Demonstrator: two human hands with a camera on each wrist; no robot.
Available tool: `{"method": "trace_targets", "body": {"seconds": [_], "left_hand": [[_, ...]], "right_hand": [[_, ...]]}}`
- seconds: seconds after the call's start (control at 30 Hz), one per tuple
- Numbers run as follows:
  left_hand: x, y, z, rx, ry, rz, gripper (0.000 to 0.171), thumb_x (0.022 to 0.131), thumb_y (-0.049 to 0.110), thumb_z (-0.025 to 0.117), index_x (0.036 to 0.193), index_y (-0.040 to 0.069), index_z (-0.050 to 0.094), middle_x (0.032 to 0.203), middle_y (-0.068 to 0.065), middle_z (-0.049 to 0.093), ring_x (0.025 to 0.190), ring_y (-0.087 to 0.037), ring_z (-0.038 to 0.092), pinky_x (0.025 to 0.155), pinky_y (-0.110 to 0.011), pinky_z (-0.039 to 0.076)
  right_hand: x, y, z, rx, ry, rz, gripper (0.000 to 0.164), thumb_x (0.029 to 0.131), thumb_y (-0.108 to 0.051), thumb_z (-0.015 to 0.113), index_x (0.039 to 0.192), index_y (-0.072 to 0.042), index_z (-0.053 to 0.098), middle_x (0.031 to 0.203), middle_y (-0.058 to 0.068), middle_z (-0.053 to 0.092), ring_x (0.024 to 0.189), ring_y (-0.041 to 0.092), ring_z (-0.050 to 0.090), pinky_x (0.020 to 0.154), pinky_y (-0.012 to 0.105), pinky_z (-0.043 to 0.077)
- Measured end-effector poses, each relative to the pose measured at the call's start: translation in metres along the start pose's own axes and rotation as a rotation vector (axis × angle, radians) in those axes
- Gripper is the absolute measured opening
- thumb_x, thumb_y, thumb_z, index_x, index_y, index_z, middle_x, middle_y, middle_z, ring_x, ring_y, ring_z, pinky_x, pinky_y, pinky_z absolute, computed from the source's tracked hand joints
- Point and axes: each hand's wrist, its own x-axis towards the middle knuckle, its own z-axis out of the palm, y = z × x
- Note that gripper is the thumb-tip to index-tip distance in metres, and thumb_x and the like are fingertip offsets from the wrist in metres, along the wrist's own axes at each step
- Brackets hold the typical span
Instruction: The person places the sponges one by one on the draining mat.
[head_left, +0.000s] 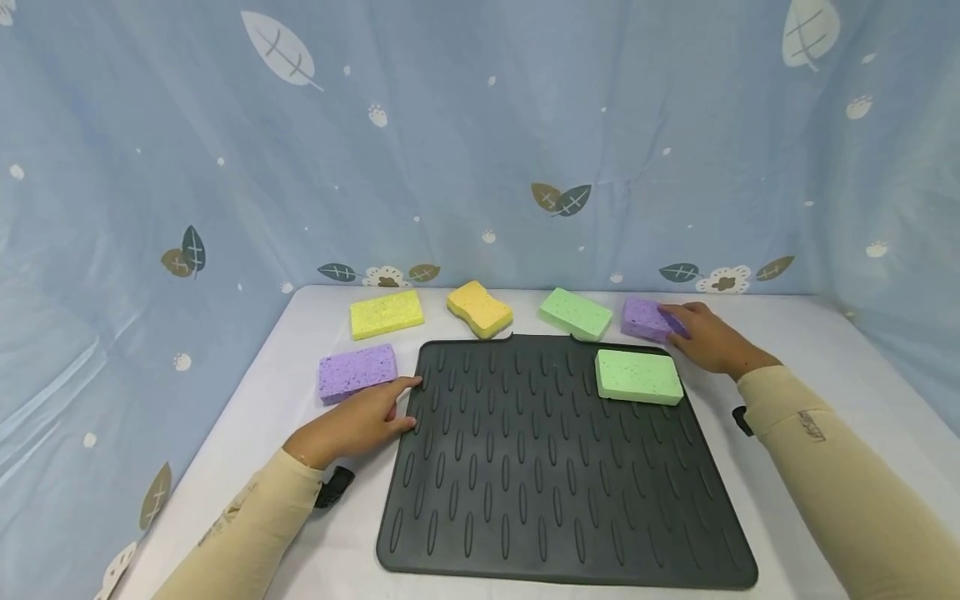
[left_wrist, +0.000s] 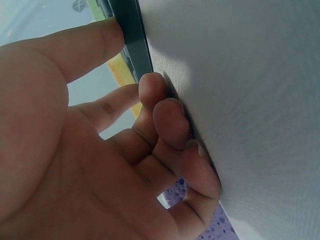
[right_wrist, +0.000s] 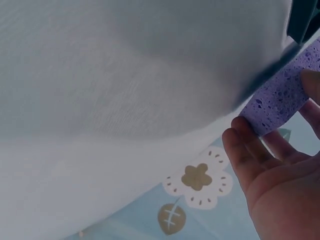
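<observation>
My right hand holds a purple sponge by its right end, behind the far right corner of a dark ridged mat. In the right wrist view, the thumb lies on the face of the pitted purple sponge and the fingers reach round its other side. My left hand rests at the mat's left edge, with thumb and index fingertips against it. The left wrist view shows the thumb on the dark rim and the other fingers bent loosely on the white tabletop. A light green sponge lies on the mat's far right corner.
Another purple sponge lies just beyond my left hand. Behind the mat are a yellow sponge, an orange-yellow waisted sponge and a green sponge. A blue leaf-patterned curtain hangs behind the white table.
</observation>
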Motion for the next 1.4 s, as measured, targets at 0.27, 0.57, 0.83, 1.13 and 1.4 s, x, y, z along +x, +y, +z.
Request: {"method": "trace_targets", "body": {"seconds": [0.27,0.57,0.83,1.13,1.4], "left_hand": [[0.002,-0.003,-0.001,0.002,0.004,0.010,0.062,0.097,0.022,0.067,0.152,0.009,0.040,0.072,0.000,0.051,0.062,-0.010,0.046,0.057,-0.026,0.040],[0.000,-0.003,0.000,-0.009,-0.001,0.000,0.062,0.097,0.021,0.067,0.152,0.008,0.040,0.072,0.000,0.052,0.062,-0.011,0.047,0.057,-0.026,0.040],[-0.002,-0.002,0.000,-0.001,-0.009,-0.011,0.063,0.097,0.022,0.067,0.152,0.009,0.040,0.073,0.000,0.051,0.063,-0.011,0.046,0.057,-0.026,0.040],[0.001,-0.005,0.001,-0.007,-0.022,-0.031,0.063,0.098,0.024,0.066,0.153,0.013,0.039,0.073,0.000,0.052,0.062,-0.011,0.047,0.057,-0.027,0.040],[0.003,-0.005,0.004,-0.015,-0.016,-0.027,0.062,0.098,0.024,0.067,0.153,0.012,0.040,0.074,0.000,0.053,0.062,-0.011,0.048,0.057,-0.027,0.041]], "right_hand": [[-0.008,-0.001,-0.004,-0.010,0.066,-0.013,0.057,0.102,-0.015,0.052,0.154,-0.001,0.031,0.147,0.042,0.026,0.133,0.063,0.030,0.104,0.076,0.028],[-0.022,-0.012,-0.009,0.062,0.110,-0.001,0.062,0.103,-0.024,0.054,0.157,-0.007,0.027,0.150,0.042,0.020,0.133,0.064,0.029,0.101,0.078,0.027],[-0.037,-0.027,-0.011,0.061,0.185,-0.061,0.064,0.102,-0.029,0.056,0.157,-0.008,0.029,0.149,0.040,0.023,0.127,0.062,0.039,0.096,0.077,0.035],[-0.067,-0.041,-0.006,0.097,0.282,-0.181,0.062,0.101,-0.027,0.060,0.154,-0.007,0.035,0.143,0.035,0.032,0.108,0.052,0.057,0.079,0.065,0.052],[-0.091,-0.050,0.001,0.131,0.325,-0.221,0.062,0.099,-0.024,0.065,0.152,-0.008,0.039,0.142,0.032,0.034,0.108,0.049,0.054,0.068,0.058,0.055]]}}
